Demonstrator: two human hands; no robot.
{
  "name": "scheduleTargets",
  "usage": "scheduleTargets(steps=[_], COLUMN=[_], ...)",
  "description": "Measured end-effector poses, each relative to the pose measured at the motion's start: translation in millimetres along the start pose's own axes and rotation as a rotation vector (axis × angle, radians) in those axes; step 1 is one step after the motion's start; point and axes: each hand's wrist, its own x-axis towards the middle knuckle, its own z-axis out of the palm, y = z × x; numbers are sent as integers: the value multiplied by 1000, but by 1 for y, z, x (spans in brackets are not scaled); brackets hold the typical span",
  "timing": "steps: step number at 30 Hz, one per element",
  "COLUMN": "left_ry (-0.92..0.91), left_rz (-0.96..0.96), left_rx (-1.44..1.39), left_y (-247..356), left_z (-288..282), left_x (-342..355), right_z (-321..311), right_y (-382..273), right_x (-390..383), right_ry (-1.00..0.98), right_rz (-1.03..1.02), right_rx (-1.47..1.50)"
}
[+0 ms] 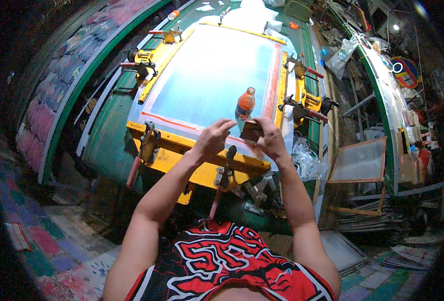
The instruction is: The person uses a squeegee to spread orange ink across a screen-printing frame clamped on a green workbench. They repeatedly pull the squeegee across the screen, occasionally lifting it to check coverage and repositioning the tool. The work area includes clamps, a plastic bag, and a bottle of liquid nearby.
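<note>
A framed printing screen with a pale blue mesh lies in front of me, held by yellow clamp bars. On its near right part stands a clear plastic bottle with orange-red liquid inside and no cap visible. My left hand hovers over the screen's near edge, fingertips pinched together; whatever they hold, if anything, is too small to make out. Just right of the bottle's base, my right hand grips a small dark brown flat piece between thumb and fingers. The two hands are apart.
Yellow side clamps with red handles flank the screen on the green table. An orange-labelled can lies at the far left. Crumpled clear plastic sits right of my right forearm, and spare frames lean beyond it.
</note>
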Motion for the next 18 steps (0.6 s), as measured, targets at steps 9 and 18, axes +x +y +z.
scheduleTargets(steps=[9, 18], left_ry=[93, -67], left_rz=[-173, -240], left_rx=[-18, -40], left_y=[19, 79], left_z=[-21, -5], left_x=[-53, -92], right_z=[-2, 22], right_y=[58, 74], right_x=[-4, 8], right_ry=[-92, -216], right_rz=[373, 233], right_rx=[157, 103])
